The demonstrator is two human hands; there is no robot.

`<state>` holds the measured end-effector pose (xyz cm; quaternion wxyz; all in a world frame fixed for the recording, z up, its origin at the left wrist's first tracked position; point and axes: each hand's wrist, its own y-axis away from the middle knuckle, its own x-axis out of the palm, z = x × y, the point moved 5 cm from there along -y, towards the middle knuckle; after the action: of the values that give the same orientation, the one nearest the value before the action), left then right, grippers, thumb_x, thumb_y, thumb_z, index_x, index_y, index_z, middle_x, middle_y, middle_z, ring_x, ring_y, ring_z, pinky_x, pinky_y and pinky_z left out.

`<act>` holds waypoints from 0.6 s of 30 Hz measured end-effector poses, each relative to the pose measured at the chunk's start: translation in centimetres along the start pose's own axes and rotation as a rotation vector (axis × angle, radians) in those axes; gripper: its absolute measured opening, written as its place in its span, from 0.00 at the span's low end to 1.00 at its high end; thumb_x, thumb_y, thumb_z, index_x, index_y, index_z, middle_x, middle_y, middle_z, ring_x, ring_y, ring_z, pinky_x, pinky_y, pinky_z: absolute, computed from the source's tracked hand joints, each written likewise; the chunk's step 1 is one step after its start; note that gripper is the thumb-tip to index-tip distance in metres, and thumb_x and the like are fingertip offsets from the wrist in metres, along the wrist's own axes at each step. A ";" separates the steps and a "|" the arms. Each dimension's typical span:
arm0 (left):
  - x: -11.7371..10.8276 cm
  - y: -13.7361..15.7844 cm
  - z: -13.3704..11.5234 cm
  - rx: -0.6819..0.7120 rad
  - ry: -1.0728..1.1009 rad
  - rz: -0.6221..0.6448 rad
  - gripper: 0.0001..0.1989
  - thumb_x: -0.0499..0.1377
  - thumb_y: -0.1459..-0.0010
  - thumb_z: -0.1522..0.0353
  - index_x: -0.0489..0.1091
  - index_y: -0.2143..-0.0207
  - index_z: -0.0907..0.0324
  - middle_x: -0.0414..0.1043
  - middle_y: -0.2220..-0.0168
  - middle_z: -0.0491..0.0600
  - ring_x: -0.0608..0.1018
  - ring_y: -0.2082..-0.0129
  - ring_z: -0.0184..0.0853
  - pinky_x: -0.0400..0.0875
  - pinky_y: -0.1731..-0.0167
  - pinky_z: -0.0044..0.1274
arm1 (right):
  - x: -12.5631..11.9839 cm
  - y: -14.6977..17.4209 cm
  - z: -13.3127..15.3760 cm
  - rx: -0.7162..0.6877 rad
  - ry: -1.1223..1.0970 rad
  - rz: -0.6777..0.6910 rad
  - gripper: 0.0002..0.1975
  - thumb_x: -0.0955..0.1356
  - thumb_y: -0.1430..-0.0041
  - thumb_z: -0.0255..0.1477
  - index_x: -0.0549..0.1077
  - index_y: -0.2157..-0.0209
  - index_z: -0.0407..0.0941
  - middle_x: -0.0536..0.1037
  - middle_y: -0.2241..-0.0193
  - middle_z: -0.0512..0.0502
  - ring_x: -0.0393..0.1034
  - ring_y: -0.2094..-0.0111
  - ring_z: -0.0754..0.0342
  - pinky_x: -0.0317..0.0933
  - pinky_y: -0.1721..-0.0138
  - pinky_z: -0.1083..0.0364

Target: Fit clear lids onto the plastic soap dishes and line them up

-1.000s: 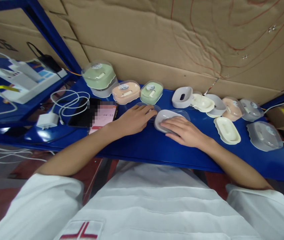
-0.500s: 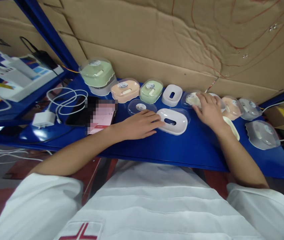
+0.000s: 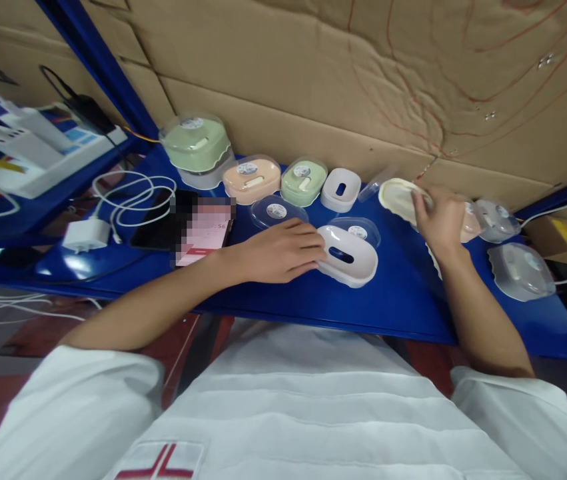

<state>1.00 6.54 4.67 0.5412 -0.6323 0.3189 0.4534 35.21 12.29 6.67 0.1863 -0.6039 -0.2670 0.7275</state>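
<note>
My left hand (image 3: pixel 288 252) grips the near left edge of a white oval soap dish (image 3: pixel 360 270) with a slot in its bottom. The dish is tilted slightly and partly overlaps a clear lid (image 3: pixel 369 228) with a round label. Another clear lid (image 3: pixel 266 210) lies just behind my left fingers. My right hand (image 3: pixel 440 217) pinches a cream oval soap dish (image 3: pixel 397 199) by its right side, holding it raised and tilted. Part of a pale rim (image 3: pixel 434 261) shows beneath my right wrist; the rest is hidden.
Along the back stand green (image 3: pixel 304 187) and peach (image 3: pixel 250 183) lidded soap boxes and a white dish (image 3: pixel 342 193). Grey boxes (image 3: pixel 520 270) sit right. A phone (image 3: pixel 206 230), charger (image 3: pixel 86 235) and power strip (image 3: pixel 58 163) lie left. Cardboard (image 3: pixel 263 73) walls the back.
My right hand has lifted the cream soap dish and moved right. My left hand has shifted the white dish slightly toward me, off most of the clear lid.
</note>
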 end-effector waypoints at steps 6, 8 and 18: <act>-2.3 0.2 1.0 -0.084 0.236 -0.206 0.08 0.57 0.25 0.64 0.73 0.51 0.56 0.81 0.53 0.53 0.80 0.52 0.41 0.70 0.47 0.35 | -3.8 2.4 4.0 -0.112 -0.061 -0.284 0.21 0.63 0.25 0.46 0.80 0.48 0.48 0.84 0.57 0.36 0.80 0.57 0.38 0.70 0.52 0.39; -3.8 0.6 2.1 -0.145 0.259 -0.334 0.07 0.58 0.25 0.64 0.72 0.52 0.56 0.80 0.55 0.53 0.80 0.54 0.40 0.72 0.50 0.35 | -4.6 2.9 5.2 -0.166 -0.079 -0.283 0.19 0.65 0.27 0.45 0.80 0.50 0.47 0.84 0.59 0.37 0.80 0.58 0.39 0.71 0.55 0.41; -5.7 1.7 3.6 -0.269 0.129 -0.602 0.07 0.58 0.26 0.64 0.72 0.51 0.56 0.77 0.55 0.52 0.78 0.54 0.40 0.74 0.51 0.36 | -6.1 7.9 15.3 -0.824 -0.280 0.003 0.07 0.69 0.29 0.31 0.80 0.57 0.45 0.78 0.75 0.51 0.70 0.75 0.55 0.63 0.69 0.52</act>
<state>-3.51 9.23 9.21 0.5412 -0.7913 0.0885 0.2704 21.86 -0.04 8.53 -0.1093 -0.5236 -0.5570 0.6353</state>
